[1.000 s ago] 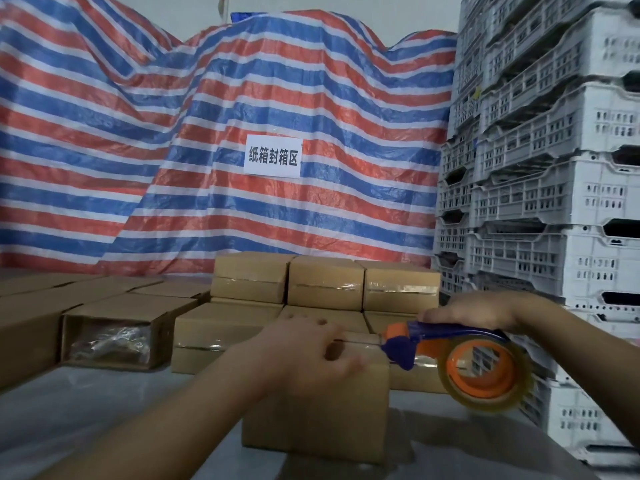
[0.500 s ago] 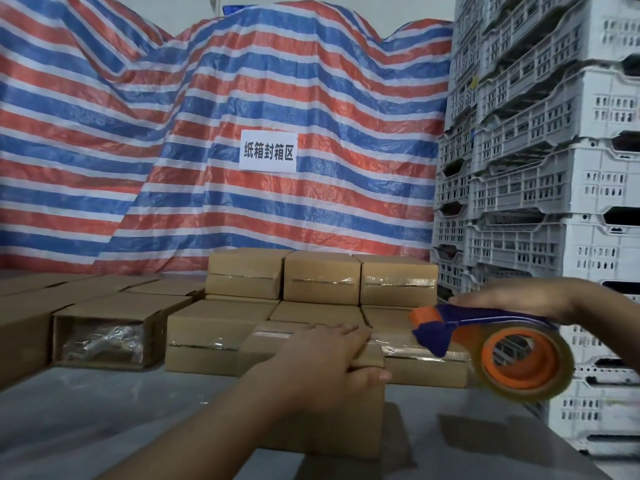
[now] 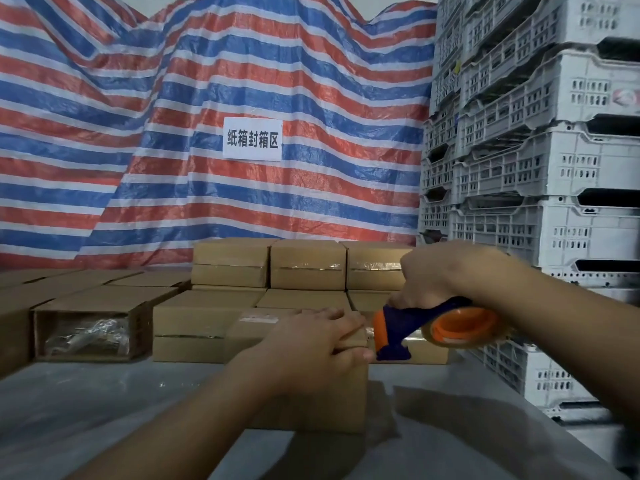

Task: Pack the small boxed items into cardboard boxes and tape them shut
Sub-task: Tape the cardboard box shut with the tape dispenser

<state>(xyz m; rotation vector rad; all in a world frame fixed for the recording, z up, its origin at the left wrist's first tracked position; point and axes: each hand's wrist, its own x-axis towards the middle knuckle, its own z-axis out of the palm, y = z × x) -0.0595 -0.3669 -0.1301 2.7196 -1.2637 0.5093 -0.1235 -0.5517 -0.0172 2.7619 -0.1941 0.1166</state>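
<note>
Head view: left hand (image 3: 311, 344) presses flat on the cardboard box (image 3: 332, 396) at the tabletop (image 3: 104, 410) front, fingers straight. Right hand (image 3: 440, 275) clenches the tape dispenser (image 3: 433, 327) at the box's right top edge.

The left hand (image 3: 313, 344) lies palm down with fingers flat and thumb hooked over an edge, forearm reaching in from below, while the right hand (image 3: 438, 273) curls around a handle, wrist bent downward.
</note>
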